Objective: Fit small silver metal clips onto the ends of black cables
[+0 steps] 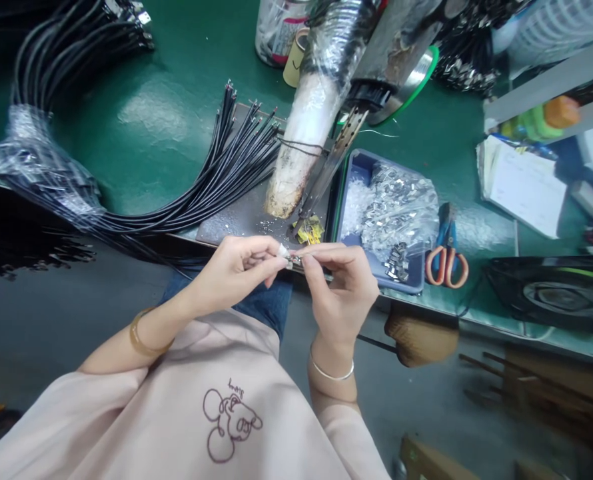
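My left hand [244, 268] is closed, thumb and forefinger pinching a small connector [291, 259] with metal and whitish parts. A white cover, perhaps tape or a finger cot, is on a fingertip. My right hand [344, 283] is closed as well, its thumb and forefinger on the connector's other side. The fingers hide most of it. Just beyond my hands, a soldering iron [329, 167] slants down, its tip near a crumpled yellow piece [310, 231]. Beside it slopes a plastic-wrapped white tube [304, 120].
Left of the tube lies a bundle of black cables [176, 210] with stripped ends. A blue tray [421, 283] of small metal connectors and orange-handled scissors [447, 263] are at right. A notepad [524, 187] and black fan [556, 297] stand farther right. The bench edge runs by my hands.
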The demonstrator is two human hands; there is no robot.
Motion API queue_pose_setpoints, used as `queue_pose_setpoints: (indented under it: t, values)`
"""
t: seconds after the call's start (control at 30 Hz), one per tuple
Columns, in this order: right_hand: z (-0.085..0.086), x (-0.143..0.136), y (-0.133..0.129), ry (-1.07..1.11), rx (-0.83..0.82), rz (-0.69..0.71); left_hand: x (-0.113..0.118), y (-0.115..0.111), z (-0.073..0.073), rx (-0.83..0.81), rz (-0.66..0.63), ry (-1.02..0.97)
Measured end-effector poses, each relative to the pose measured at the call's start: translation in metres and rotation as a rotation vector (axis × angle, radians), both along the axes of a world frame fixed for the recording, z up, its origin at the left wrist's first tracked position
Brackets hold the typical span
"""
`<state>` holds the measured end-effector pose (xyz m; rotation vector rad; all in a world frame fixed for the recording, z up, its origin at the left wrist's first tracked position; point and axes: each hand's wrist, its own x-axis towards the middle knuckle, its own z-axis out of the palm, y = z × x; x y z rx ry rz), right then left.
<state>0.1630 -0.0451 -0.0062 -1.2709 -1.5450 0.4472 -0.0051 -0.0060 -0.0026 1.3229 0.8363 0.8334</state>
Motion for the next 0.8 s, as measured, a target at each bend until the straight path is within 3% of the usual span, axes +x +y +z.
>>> queue_pose_setpoints:
  t: [0.07, 0.17, 0.27, 0.33, 0.37, 0.43, 0.53, 0.6, 0.67, 0.8]
  values:
    - [-0.001, 0.001, -0.005, -0.019, 0.038, 0.043, -0.003, 0.000, 0.002, -0.146, -0.126, -0.049]
    - [0.002, 0.002, -0.016, -0.046, 0.073, -0.004, -0.007, -0.002, 0.003, -0.230, -0.158, -0.085]
    - [0.011, 0.009, -0.024, -0.043, 0.256, -0.268, -0.010, -0.006, 0.001, -0.233, -0.230, -0.104]
    - [0.018, 0.021, -0.022, -0.085, 0.300, -0.446, -0.013, -0.008, 0.000, -0.225, -0.398, -0.133]
    - [0.020, 0.030, -0.018, -0.133, 0.240, -0.488, -0.014, -0.008, 0.001, -0.211, -0.500, -0.148]
    - [0.021, 0.049, -0.006, -0.309, -0.050, -0.457, -0.016, -0.009, 0.002, -0.145, -0.686, -0.157]
    - [0.014, 0.075, 0.016, -0.503, -0.270, -0.376, -0.014, -0.009, 0.005, 0.022, -0.792, -0.136]
    - [0.008, 0.087, 0.028, -0.564, -0.314, -0.354, -0.010, -0.011, 0.005, 0.098, -0.742, -0.104]
    - [0.004, 0.092, 0.035, -0.607, -0.325, -0.345, -0.005, -0.012, 0.004, 0.077, -0.608, -0.075]
    - [0.007, 0.091, 0.033, -0.627, -0.318, -0.281, 0.003, -0.009, -0.004, -0.080, -0.180, -0.108]
